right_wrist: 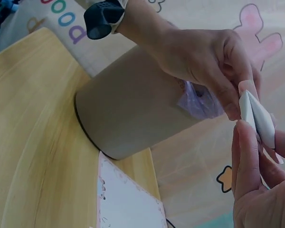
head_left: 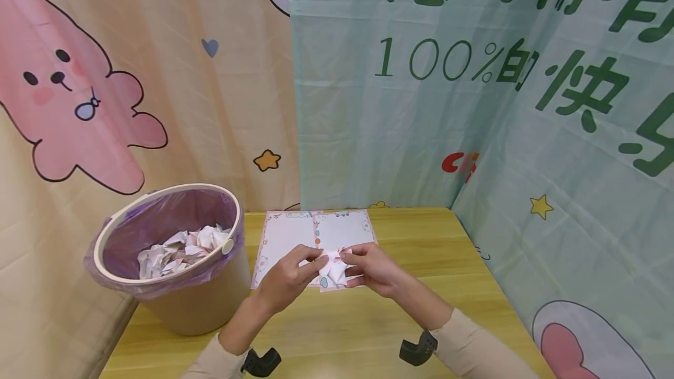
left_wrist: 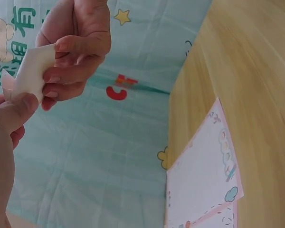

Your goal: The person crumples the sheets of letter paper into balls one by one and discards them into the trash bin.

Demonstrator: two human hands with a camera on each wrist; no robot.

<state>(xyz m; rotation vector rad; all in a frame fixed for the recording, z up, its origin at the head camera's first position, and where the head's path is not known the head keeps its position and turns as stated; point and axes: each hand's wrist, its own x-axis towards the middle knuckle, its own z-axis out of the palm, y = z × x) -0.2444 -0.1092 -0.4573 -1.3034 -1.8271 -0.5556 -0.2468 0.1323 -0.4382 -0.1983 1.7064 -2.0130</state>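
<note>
Between both hands is a small piece of folded white paper (head_left: 334, 271) with pink edges, held up above the table. My left hand (head_left: 288, 275) pinches its left side between thumb and fingers. On its other side, my right hand (head_left: 375, 269) grips it with thumb and fingertips. From the left wrist, the folded paper (left_wrist: 34, 71) shows a broad flat face and a pointed pink-edged flap. Seen from the right wrist, the paper (right_wrist: 257, 116) has a thick layered fold. Two flat sheets of decorated paper (head_left: 286, 238) lie behind and beneath the hands.
A beige bin (head_left: 195, 309) with a purple liner (head_left: 126, 253) stands at the left of the wooden table (head_left: 337, 338). Crumpled papers (head_left: 181, 250) fill part of it. Printed curtains (head_left: 368, 151) hang behind the table and along both sides.
</note>
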